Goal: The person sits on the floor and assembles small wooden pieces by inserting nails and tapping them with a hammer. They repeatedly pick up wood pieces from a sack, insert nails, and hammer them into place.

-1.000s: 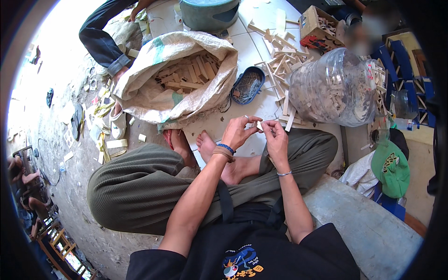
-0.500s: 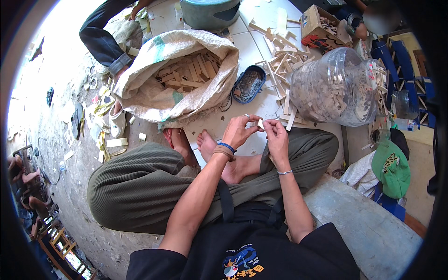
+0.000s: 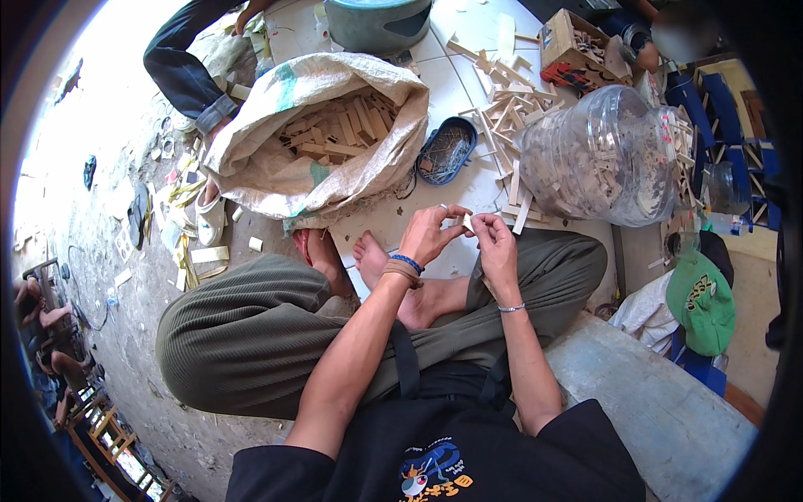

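Above my crossed legs, my left hand (image 3: 430, 238) and my right hand (image 3: 498, 253) meet at the fingertips. Between them is a small pale piece (image 3: 468, 222), apparently wood, pinched from both sides and mostly covered by fingers. Just beyond my hands, a blue oval dish (image 3: 447, 151) holds thin metal pins or nails. A heap of joined and loose pale wooden strips (image 3: 504, 105) lies on the white tiles past my right hand. Cut wooden pieces (image 3: 351, 125) fill an open woven sack (image 3: 251, 159) at the far left.
A large clear plastic jug (image 3: 598, 155) lies on its side at right, near a cardboard box (image 3: 577, 54) of wooden pieces. A grey-green tub (image 3: 376, 25) stands at the back. Other people's limbs show at the far left and right. A green cap (image 3: 701, 303) hangs at right.
The small pale piece has turned slightly between my fingertips, and my right fingers have shifted a little. Everything else stays in place.
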`<state>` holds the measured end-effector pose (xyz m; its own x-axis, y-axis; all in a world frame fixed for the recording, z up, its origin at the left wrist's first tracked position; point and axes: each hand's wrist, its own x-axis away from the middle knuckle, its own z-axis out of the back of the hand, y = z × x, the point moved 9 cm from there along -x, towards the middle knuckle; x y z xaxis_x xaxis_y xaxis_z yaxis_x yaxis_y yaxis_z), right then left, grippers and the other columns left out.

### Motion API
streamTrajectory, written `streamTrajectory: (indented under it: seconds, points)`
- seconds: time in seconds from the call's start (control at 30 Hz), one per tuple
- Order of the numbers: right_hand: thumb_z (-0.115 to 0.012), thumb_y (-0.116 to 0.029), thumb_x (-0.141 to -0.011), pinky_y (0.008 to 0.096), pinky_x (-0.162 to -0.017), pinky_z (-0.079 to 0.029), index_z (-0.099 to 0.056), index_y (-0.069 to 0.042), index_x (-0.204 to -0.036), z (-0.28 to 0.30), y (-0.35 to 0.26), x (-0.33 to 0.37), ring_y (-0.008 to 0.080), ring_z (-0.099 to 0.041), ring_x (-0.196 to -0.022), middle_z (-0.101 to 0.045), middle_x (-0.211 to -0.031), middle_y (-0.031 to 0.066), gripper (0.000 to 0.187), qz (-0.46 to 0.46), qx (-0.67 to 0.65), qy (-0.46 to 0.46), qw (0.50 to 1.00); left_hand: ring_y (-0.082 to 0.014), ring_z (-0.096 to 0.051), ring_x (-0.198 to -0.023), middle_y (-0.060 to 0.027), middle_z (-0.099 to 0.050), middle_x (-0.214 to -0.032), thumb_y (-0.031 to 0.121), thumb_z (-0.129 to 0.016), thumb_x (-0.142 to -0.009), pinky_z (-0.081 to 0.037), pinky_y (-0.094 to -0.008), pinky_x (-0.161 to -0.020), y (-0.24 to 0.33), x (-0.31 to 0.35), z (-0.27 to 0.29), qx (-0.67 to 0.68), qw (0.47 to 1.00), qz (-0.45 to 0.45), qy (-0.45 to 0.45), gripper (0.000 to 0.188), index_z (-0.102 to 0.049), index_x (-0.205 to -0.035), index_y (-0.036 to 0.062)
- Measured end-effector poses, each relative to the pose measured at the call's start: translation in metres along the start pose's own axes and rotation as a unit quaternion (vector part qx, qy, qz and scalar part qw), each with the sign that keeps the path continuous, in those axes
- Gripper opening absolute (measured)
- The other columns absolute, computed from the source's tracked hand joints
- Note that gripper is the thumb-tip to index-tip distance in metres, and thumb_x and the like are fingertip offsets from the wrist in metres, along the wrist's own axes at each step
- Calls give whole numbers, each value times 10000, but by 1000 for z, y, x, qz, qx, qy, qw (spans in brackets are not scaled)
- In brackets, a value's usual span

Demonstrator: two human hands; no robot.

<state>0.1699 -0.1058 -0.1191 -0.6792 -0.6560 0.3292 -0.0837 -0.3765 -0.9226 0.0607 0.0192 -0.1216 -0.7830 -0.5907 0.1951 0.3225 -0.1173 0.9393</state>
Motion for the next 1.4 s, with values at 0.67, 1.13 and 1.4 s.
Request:
streamTrajectory:
  seconds: [0.67,1.13,1.4]
  points:
    - [-721,-212,-1034,259,-771,-548,-702,45,-1100,1,2,-2,110,-712,-822,-755,-941,74,266,8,-9,2,1000,-309,-766,-1020,-144,-795,-1100,207,-777,-909,-596,-423,-946,-1,-1,-2,6,1000,-11,-1,331,-778,-1221,97]
    - [-709,-207,-1046,241,-800,-535,-684,40,-1146,2,5,-3,108,-710,-873,-750,-999,60,268,-8,0,-9,1000,-266,-751,-1093,-121,-788,-1185,238,-833,-902,-588,-420,-975,-2,-3,8,28,998,-4,-51,387,-772,-1261,105]
    - [-705,-239,-1050,257,-773,-552,-699,35,-1124,1,2,-2,122,-734,-857,-769,-972,81,284,-2,-9,-8,1000,-297,-775,-1040,-146,-798,-1100,219,-804,-923,-607,-389,-921,-3,-2,5,56,998,0,-29,302,-792,-1194,87]
